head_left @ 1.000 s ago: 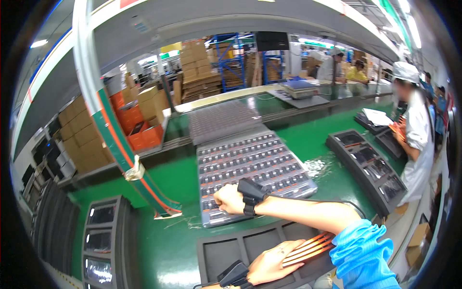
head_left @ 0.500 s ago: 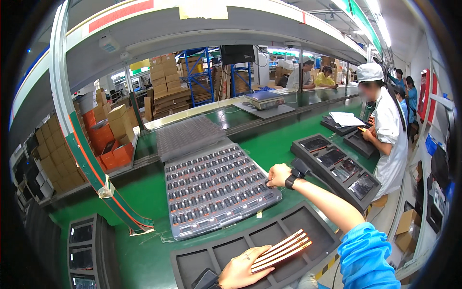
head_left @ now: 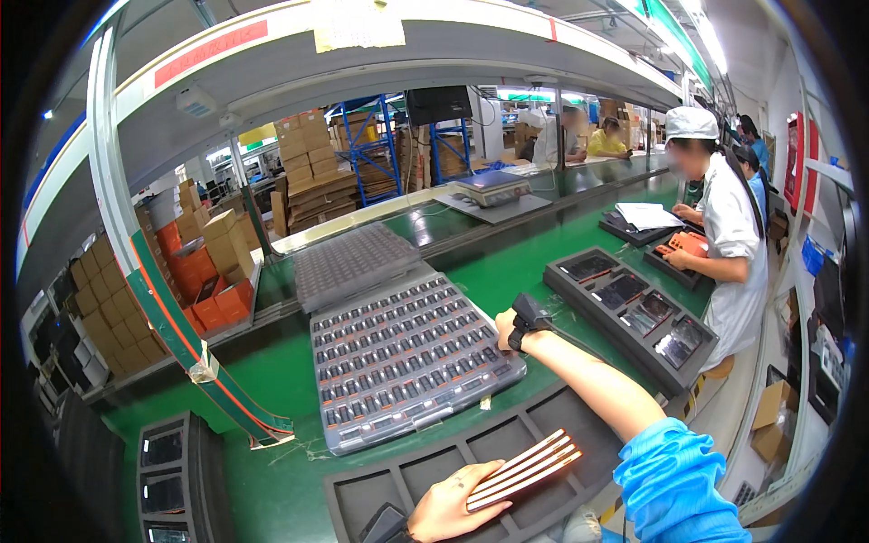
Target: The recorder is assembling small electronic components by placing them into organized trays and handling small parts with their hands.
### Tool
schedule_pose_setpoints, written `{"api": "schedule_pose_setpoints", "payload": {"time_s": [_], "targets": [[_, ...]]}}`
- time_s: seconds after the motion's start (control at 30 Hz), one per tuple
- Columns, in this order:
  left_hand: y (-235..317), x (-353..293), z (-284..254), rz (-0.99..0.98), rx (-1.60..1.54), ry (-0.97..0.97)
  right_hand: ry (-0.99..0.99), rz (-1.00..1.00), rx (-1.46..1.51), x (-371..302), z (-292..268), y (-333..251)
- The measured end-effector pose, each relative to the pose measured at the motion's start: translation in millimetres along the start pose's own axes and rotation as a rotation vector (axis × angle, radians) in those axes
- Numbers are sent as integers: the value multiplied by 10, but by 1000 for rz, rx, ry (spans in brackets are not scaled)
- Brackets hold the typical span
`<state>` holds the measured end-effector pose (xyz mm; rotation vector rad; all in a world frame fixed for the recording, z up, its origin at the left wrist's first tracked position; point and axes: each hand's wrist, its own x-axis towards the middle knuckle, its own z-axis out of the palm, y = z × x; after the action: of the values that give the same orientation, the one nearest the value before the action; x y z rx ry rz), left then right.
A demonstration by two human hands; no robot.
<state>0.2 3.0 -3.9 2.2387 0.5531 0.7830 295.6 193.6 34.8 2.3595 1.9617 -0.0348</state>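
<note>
In my left hand (head_left: 450, 504) is a small stack of flat, pale-edged pieces with orange faces (head_left: 525, 471), fingers closed round its left end. The stack lies over a black foam tray (head_left: 425, 463) with several compartments. My right hand (head_left: 507, 331), a dark device strapped at its wrist, is at the right edge of a clear plastic tray (head_left: 425, 412). Its fingers are curled and mostly turned from view, so what they grip is hidden. Rows of small dark parts with orange bits (head_left: 398, 348) fill the plastic tray.
Behind the filled tray lies another clear tray (head_left: 353, 262). Black foam trays with dark flat items stand at right (head_left: 625, 303) and lower left (head_left: 163, 493). A green-striped post (head_left: 195, 353) rises at left. A co-worker in white (head_left: 729, 217) handles orange pieces; a scale (head_left: 493, 185) sits beyond.
My right hand has moved slightly left and up along the plastic tray's edge, its wrist turned. My left hand keeps the stack. The co-worker now has orange pieces in hand. The view shifted a little.
</note>
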Motion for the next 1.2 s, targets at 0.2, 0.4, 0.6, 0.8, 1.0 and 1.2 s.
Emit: {"api": "schedule_pose_setpoints", "payload": {"time_s": [0.2, 0.4, 0.6, 0.8, 1.0, 1.2], "targets": [[55, 58, 44, 21, 46, -47, 117, 68, 161, 22, 212, 384], [-30, 63, 8, 67, -33, -4, 103, -257, 719, -1154, 214, 712], [-11, 99, -16, 46, 38, -38, 111, -131, 643, -2384, 690, 938], [-60, 75, 40, 68, 83, -19, 428, -191, 614, -2593, 909, 859], [-71, 71, 94, 143, 126, 17, 536, -180, 748, -2620, 970, 901], [-85, 74, 71, 139, 146, 3, 137, 7, 1644, -2801, 827, 855]]}}
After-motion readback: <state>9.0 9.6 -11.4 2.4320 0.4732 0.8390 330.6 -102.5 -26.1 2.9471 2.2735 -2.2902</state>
